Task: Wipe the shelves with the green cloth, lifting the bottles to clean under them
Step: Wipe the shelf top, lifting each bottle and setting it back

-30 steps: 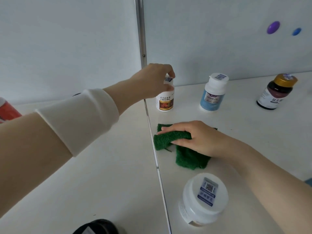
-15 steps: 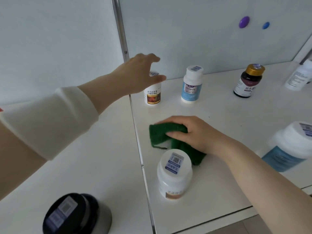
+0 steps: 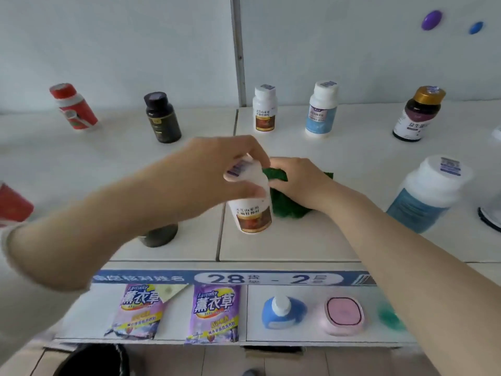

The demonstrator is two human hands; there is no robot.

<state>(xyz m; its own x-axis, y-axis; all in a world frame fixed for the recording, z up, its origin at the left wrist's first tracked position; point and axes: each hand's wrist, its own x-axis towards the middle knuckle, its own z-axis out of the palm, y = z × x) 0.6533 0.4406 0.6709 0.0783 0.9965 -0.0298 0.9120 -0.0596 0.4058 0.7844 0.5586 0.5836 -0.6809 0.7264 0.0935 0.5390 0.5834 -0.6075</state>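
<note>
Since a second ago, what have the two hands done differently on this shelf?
The left hand let go of the small white bottle at the back, moved to the front and now grips the cap of the front white bottle beside the green cloth. Whether it is lifted yet is unclear. The right hand stayed on the cloth; the back bottle stands where it was.

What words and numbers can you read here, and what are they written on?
"28", "2": blue strip on the shelf edge.
"Lavender", "薰衣草": left purple pouch, right purple pouch.
"益生", rest cut off: gold-capped bottle.
White bottle, remaining labels, strip's other characters: too blurred.
</note>
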